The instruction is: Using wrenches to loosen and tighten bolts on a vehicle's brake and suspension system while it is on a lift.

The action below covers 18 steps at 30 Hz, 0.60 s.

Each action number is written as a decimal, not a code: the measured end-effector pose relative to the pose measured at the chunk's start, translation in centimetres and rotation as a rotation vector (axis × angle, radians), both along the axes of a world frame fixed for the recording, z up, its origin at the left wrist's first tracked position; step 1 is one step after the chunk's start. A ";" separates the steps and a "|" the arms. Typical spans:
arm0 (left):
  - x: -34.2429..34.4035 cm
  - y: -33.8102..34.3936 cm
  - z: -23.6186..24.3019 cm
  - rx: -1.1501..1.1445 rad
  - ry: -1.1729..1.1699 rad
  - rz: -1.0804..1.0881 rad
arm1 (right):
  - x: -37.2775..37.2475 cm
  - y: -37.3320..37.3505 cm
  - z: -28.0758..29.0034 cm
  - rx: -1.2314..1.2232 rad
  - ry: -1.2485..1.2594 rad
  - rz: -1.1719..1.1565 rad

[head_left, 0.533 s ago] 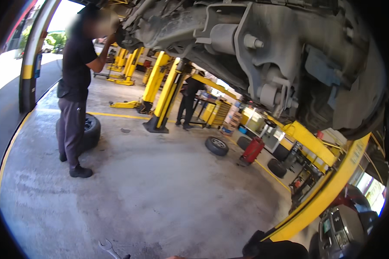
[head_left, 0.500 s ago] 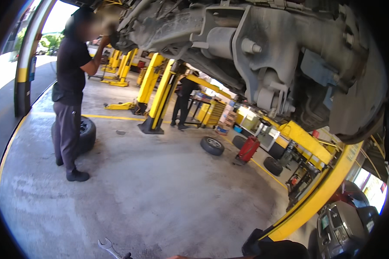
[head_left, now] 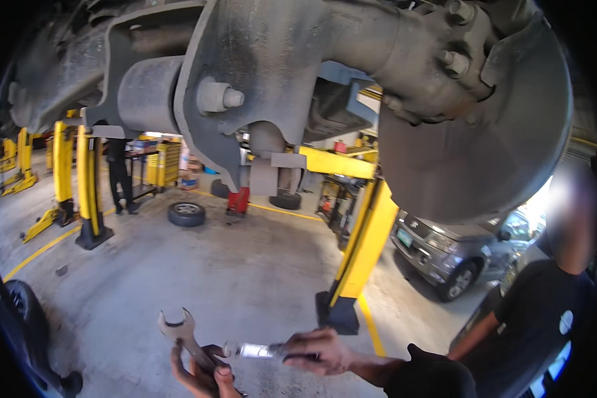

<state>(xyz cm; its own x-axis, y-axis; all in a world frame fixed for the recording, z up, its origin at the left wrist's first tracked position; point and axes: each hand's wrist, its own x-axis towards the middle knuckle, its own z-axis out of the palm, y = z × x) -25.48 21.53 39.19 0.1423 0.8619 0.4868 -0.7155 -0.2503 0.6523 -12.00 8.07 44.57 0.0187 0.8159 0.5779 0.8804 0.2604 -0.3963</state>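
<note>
Grey concrete floor (head_left: 199, 278) of a vehicle workshop fills the lower view, seen from beneath a raised vehicle. Overhead hangs its grimy underside: a rusty axle housing (head_left: 351, 53) with a large bolt (head_left: 219, 98) on a bracket, and a round brake backing plate (head_left: 484, 146) to the right.

At the bottom edge, the left hand (head_left: 202, 375) is closed around the shaft of an open-ended spanner (head_left: 182, 335), whose forked jaw points up and to the left. Just beside it, the right hand (head_left: 315, 351) grips the dark handle of a ratchet wrench (head_left: 255, 350), fingers curled; its shiny metal shaft runs left until its head meets the spanner near the left hand's fingers.

A yellow lift post (head_left: 361, 259) stands on a black base just behind the hands. Another person in a dark shirt (head_left: 537, 325) stands at the right edge. Behind them is a grey parked car (head_left: 444, 249). Farther back, a loose tyre (head_left: 186, 213) lies flat on the floor, near more yellow lift posts (head_left: 86, 179) and a person in dark clothes (head_left: 118, 176).
</note>
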 end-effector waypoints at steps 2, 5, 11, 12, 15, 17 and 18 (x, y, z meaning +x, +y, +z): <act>-0.8 1.9 0.6 0.018 0.080 -0.159 | -0.3 -1.0 2.3 0.382 -0.245 -0.186; -1.1 5.4 0.1 0.133 0.248 -0.386 | -5.1 -4.1 6.4 0.641 -0.584 -0.605; -1.2 5.8 4.3 0.476 0.403 -0.736 | -12.9 -5.2 12.0 0.869 -0.738 -1.138; -1.1 5.3 5.5 0.505 0.302 -0.746 | -13.2 -5.2 14.0 0.900 -0.932 -1.139; 0.1 3.2 9.2 0.620 0.262 -0.878 | -16.5 -7.3 18.2 0.905 -1.039 -1.356; -0.8 0.7 13.5 0.645 0.163 -0.920 | -20.8 -8.8 22.2 0.841 -1.125 -1.275; -0.5 0.4 14.5 0.615 0.161 -0.899 | -20.2 -9.3 23.4 0.784 -1.046 -1.237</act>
